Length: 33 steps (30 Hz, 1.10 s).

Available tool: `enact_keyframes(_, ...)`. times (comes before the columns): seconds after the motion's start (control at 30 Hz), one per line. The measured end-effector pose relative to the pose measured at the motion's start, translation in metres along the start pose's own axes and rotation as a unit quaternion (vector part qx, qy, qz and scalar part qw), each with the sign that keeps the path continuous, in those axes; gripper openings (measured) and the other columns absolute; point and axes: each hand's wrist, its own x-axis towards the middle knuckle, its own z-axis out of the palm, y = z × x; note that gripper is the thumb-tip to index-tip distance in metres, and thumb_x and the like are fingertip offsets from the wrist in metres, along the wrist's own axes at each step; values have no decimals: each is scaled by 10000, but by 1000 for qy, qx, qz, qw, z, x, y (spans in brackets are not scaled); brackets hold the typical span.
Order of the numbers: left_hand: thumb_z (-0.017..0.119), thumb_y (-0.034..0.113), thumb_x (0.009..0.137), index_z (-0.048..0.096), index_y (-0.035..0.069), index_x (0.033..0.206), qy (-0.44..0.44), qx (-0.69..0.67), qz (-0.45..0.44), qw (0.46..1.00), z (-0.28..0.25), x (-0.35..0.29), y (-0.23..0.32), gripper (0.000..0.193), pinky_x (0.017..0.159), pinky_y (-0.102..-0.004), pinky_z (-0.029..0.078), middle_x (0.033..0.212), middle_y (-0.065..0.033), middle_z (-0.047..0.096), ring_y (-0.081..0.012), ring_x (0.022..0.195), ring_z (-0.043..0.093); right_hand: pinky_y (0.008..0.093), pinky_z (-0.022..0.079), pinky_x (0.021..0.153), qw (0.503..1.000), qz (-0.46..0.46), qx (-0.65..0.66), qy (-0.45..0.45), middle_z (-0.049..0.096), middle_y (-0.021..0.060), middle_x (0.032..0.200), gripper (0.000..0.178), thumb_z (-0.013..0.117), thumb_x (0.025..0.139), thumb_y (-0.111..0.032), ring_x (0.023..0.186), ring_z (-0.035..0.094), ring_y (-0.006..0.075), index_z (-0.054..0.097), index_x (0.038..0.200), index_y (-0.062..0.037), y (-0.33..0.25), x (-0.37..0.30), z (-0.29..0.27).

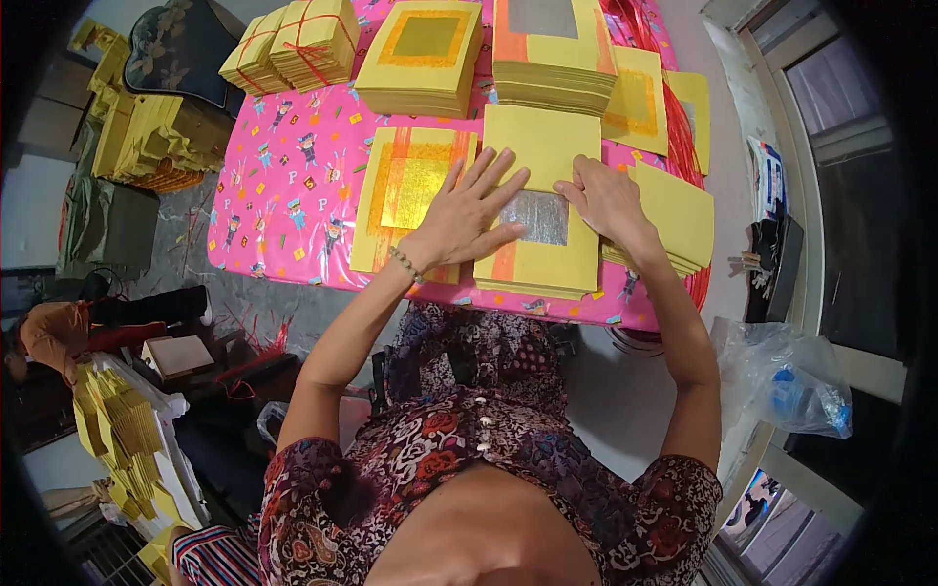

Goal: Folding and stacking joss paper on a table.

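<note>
Working stack: the silver-square stack (535, 276) sits at the centre of the frame, near the table's front edge; a plain yellow sheet (542, 146) covers its upper part.
Left hand: the left hand (467, 213) lies flat, fingers spread, across the sheet's left side, thumb over the silver.
Right hand: the right hand (608, 205) is curled at the sheet's lower right; whether it pinches paper, I cannot tell.
Doing it well: probably best to press evenly with the left palm, keep edges square and avoid rubbing the foil.
Close neighbours: the gold-square stack (369, 234) just left, under the left wrist, and the fanned plain stack (676, 217) just right; both could be knocked askew.
Top of frame: two tall stacks limit reach; tied bundles (315, 47) stand upper left.
Right edge: red strands (698, 291) trail beside the fan and might snag.
</note>
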Motion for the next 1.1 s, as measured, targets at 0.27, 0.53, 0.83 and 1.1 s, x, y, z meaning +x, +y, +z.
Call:
enact_keyframes(0.27, 438, 590, 950, 286, 195, 1532, 7, -20, -5, 1000, 6, -1, -1, 720, 1170, -575, 143, 1604, -139, 185, -370, 1478, 146, 503, 498, 689, 999, 16, -34, -27, 673, 194, 862, 527, 604, 877, -534, 837, 668, 371, 600, 934, -10, -7, 5, -4)
enact_keyframes(0.53, 449, 450, 996, 371, 155, 1495, 52, -199, -4, 979, 11, 2, -16, 584, 1164, -532, 173, 1573, -172, 265, -371, 1465, 200, 466, 462, 671, 997, -20, -66, 39, 622, 133, 822, 484, 617, 873, -518, 801, 624, 354, 557, 903, -39, -5, 0, 7)
enact_keyframes(0.83, 558, 291, 974, 538, 25, 1315, 214, -378, -160, 886, -5, 30, -14, 433, 878, -383, 497, 1231, -180, 574, -302, 1044, 611, 354, 481, 597, 949, -213, -146, 183, 559, 70, 788, 320, 718, 799, -350, 713, 609, 231, 585, 868, -66, 0, -4, 10)
enact_keyframes(1.1, 649, 361, 900, 402, -71, 1357, 154, -281, -279, 905, -8, 51, -20, 676, 706, -321, 514, 1013, -227, 556, -226, 914, 626, 347, 459, 557, 916, -278, -154, 245, 545, 42, 685, 213, 696, 838, -250, 578, 585, 210, 561, 763, -103, 12, 9, 19)
